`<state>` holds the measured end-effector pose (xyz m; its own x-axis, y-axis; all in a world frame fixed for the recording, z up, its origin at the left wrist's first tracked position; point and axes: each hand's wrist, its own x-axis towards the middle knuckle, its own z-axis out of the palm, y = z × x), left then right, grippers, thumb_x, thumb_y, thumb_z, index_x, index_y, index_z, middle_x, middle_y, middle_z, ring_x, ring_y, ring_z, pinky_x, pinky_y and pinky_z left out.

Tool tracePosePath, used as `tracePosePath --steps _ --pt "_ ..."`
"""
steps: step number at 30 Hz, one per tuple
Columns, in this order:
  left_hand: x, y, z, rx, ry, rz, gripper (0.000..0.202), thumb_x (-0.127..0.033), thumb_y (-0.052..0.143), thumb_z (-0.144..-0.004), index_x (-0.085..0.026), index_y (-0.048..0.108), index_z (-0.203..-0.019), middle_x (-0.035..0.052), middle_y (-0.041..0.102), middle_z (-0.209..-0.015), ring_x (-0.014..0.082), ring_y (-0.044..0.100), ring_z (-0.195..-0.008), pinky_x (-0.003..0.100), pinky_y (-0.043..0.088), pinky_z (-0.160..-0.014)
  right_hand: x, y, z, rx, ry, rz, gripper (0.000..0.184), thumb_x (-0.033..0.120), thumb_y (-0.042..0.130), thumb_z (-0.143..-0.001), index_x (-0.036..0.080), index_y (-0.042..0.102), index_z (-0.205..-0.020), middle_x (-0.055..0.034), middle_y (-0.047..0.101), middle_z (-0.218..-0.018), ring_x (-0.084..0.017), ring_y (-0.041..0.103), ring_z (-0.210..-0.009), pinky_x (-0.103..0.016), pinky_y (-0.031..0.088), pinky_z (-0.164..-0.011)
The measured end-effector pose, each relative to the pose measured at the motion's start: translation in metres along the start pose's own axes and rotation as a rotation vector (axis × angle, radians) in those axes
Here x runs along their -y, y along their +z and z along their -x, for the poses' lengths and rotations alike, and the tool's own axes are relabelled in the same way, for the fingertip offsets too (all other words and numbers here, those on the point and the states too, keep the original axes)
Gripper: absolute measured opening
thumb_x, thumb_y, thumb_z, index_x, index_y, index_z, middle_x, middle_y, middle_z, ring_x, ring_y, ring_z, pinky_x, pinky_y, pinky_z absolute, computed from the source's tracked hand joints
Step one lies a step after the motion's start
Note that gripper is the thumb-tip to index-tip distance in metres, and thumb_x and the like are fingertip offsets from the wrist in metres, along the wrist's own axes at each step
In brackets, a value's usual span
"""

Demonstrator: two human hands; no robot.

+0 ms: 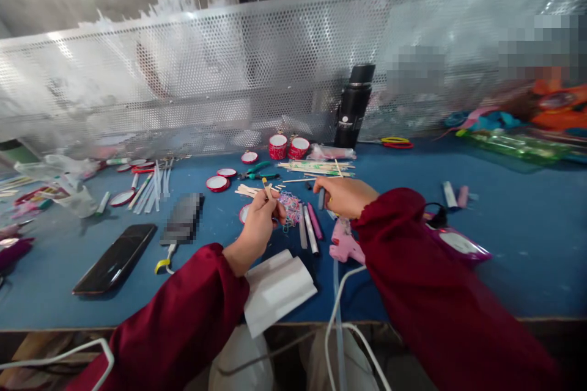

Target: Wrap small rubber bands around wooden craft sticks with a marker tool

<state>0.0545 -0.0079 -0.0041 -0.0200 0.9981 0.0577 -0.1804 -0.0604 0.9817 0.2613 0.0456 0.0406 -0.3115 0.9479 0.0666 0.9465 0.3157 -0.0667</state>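
Observation:
My left hand pinches a small wooden stick with a yellowish tip, held upright above the table. The fingers of my right hand are closed around a short grey cylinder, whose kind I cannot make out. A thin pale stick rises just behind that hand; whether it is held is unclear. Between the hands lies a heap of multicoloured small bits. A pink glue gun lies under my right wrist. Beside it are a purple marker and a white marker.
Folded white paper lies at the front edge. Green-handled pliers, red-rimmed round pieces and wooden sticks lie farther back. A black bottle stands by the perforated metal screen. A phone lies left; a white cable hangs in front.

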Motion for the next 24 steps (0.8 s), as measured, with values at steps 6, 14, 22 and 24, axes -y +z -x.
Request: tracePosePath --steps 6,14,22,24 --pt "-0.0008 0.0013 0.0016 0.007 0.006 0.026 0.006 -0.016 0.044 -0.088 -0.02 0.048 -0.092 -0.004 0.055 -0.065 0.0081 0.048 -0.05 0.018 0.028 -0.046 0.0029 0.0014 0.0018 0.212 0.027 0.081 0.05 0.013 0.056 -0.078 0.03 0.068 -0.124 -0.0051 0.071 -0.129 -0.029 0.067 -0.114 -0.035 0.047 -0.083" --pt "0.0028 0.0004 0.0018 0.046 0.031 0.043 0.003 -0.019 0.046 -0.089 -0.02 0.049 -0.09 -0.0044 0.054 -0.063 0.0086 0.045 -0.051 0.019 0.029 -0.048 0.0062 0.0 0.003 0.258 0.041 0.097 0.032 0.03 0.063 -0.083 0.03 0.073 -0.114 -0.0058 0.073 -0.123 -0.031 0.068 -0.113 -0.038 0.049 -0.088" --pt "0.0003 0.0025 0.0021 0.046 0.006 0.079 0.004 -0.017 0.047 -0.088 -0.02 0.049 -0.09 -0.0051 0.052 -0.059 0.0086 0.043 -0.048 0.019 0.027 -0.047 0.0053 -0.005 0.0033 0.177 0.004 -0.025 0.044 0.027 0.055 -0.094 0.036 0.062 -0.136 -0.0026 0.074 -0.114 -0.024 0.068 -0.106 -0.032 0.046 -0.086" --pt "-0.0002 0.0029 0.0027 0.048 -0.002 0.081 0.005 -0.017 0.047 -0.088 -0.02 0.049 -0.091 -0.0052 0.051 -0.059 0.0086 0.042 -0.047 0.019 0.026 -0.047 0.0068 -0.0065 0.0045 0.153 -0.025 -0.062 0.045 0.026 0.051 -0.096 0.034 0.059 -0.139 -0.0026 0.074 -0.11 -0.022 0.068 -0.102 -0.031 0.045 -0.084"
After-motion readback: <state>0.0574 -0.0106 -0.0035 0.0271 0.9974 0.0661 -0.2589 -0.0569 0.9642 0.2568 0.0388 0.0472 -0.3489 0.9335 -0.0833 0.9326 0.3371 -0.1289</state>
